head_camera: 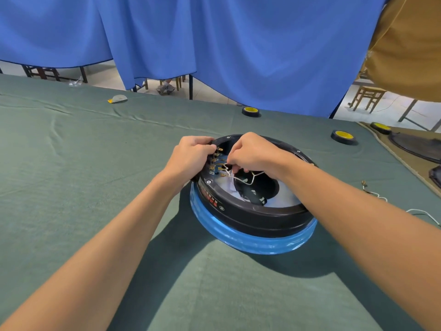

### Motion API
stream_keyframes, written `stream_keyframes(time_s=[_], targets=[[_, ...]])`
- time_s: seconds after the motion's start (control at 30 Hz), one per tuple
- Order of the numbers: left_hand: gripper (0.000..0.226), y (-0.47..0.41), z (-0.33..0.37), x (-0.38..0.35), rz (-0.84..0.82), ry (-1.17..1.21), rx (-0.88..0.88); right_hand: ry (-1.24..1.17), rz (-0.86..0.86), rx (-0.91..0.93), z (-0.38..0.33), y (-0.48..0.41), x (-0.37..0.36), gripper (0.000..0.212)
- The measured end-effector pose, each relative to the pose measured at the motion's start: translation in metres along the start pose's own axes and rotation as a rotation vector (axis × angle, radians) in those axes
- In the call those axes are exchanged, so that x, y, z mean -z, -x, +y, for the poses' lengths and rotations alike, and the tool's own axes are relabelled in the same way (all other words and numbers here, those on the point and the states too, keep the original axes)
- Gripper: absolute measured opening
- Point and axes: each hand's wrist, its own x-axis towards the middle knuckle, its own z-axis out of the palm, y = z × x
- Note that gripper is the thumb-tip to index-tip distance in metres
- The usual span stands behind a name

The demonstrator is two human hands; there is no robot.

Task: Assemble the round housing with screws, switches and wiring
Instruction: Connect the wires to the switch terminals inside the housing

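"Looking down through the head camera, I see the round housing [250,211], black and open at the top. It stands on a blue ring [250,241] near the middle of the desk [95,163], which is covered in green cloth."

"Where are the hands?"

"Both reach to the housing's far left side. My left grip [191,156] has its fingers curled over the rim, holding the round housing just beside a row of brass terminals [216,161] on the inner wall. My right grip [250,154] is closed in a pinch on a thin white wire [248,179], close to those terminals. From the fingers the wire loops across the opening toward the right."

"What else is on the desk?"

"Black tape rolls with yellow cores. One tape roll [250,111] sits at the far edge, and a second tape roll [343,137] lies to the right of the housing, well apart from it. A loose wire [422,212] lies at the right, near my right forearm. A small grey and yellow object [117,99] lies far off to the left; I cannot tell what it is. A blue curtain [238,44] hangs behind the desk."
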Motion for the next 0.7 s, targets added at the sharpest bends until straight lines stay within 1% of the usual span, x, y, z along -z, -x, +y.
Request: stream_keyframes(time_s=[0.03,0.13,0.2,0.23,0.3,0.33,0.4,0.57,0.7], targets=[[0.021,0.002,-0.001,0.001,0.003,0.036,-0.003,-0.006,0.007,-0.007,0.001,0.000,-0.001,0.021],[0.040,0.011,-0.008,0.000,0.070,0.109,-0.046,-0.044,0.018,0.009,0.005,0.003,-0.003,0.019],[0.040,0.017,-0.016,-0.003,0.138,0.126,-0.089,-0.079,0.047,0.045,0.006,0.006,-0.006,0.015],[0.047,0.019,-0.019,-0.005,0.159,0.131,-0.102,-0.079,0.062,0.063,0.007,0.007,-0.007,0.014],[0.062,0.020,-0.025,-0.006,0.167,0.130,-0.119,-0.068,0.082,0.082,0.008,0.007,-0.010,0.013],[0.064,0.020,-0.026,-0.006,0.158,0.115,-0.131,-0.067,0.091,0.081,0.008,0.007,-0.011,0.013],[0.061,0.019,-0.026,-0.005,0.131,0.084,-0.150,-0.071,0.111,0.067,0.010,0.006,-0.013,0.013],[0.062,0.017,-0.026,-0.007,0.133,0.133,-0.182,-0.100,0.151,0.082,0.013,0.003,-0.010,0.012],[0.060,0.017,-0.026,-0.007,0.118,0.157,-0.169,-0.144,0.168,0.064,0.012,0.000,-0.012,0.012]])
